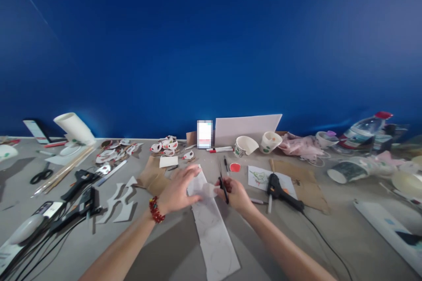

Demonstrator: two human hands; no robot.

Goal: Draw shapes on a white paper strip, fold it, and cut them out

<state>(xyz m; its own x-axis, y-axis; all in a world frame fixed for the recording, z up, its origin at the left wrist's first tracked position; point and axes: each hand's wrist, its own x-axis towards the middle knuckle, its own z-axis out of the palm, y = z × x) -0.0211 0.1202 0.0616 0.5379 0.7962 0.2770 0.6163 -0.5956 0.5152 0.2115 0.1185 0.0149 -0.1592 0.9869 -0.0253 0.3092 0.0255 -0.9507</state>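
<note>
A long white paper strip [216, 232] with faint round outlines lies on the grey table before me. My left hand [180, 189], fingers and thumb apart, rests over its upper left edge. My right hand [232, 192] is closed around a slim black tool [224, 191]; whether it is a pen or scissors is unclear. At the right fingertips a small white paper piece [209, 190] lies over the strip. Just beyond the hands are a red round piece [235, 167] and a black pen [226, 163].
Glue guns [280, 193] with cables lie right and left. Cut white shapes [123, 202], black-handled scissors [41, 174] and painted bird-like pieces [169, 144] are to the left. Cut paper cups [245, 146], a phone [205, 134] and a bottle [364, 131] stand along the blue wall.
</note>
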